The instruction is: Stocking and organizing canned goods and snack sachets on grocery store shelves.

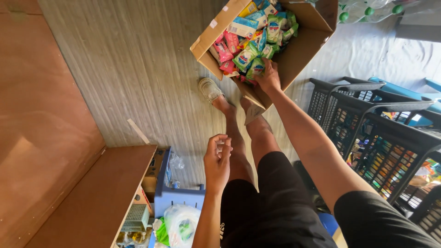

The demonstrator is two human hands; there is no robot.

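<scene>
Starting nearest the camera, the left hand (217, 160) hangs in the air above the knees, fingers curled loosely inward with the thumb against them. Whether anything small sits inside that curl cannot be told; no object shows. It touches nothing around it and is well apart from the cardboard box (303, 46).

Below and to the left of that hand, a wooden shelf (98, 197) carries a blue bin (177, 195) with clear plastic bags (181, 225) and small goods in and around it. To the right stand stacked dark plastic baskets (367, 119) with colourful goods visible through the mesh.

Farther out, the right arm is fully extended forward and down. The right hand (268, 78) reaches into the open box at its near lower corner, fingers closing on a green packet (256, 68) at the edge of the pile. The grip appears begun; a full hold cannot be confirmed. The packet lies directly ahead of the right hand and far from the left, so the right hand is the nearer one.

The box is tilted, its open face toward the person, resting on the floor beside the sandalled foot (210, 88). It holds many soft packets in pink, green, blue and yellow, heaped loosely. Beyond it, green-capped bottles (367, 11) lie at the top edge.
</scene>
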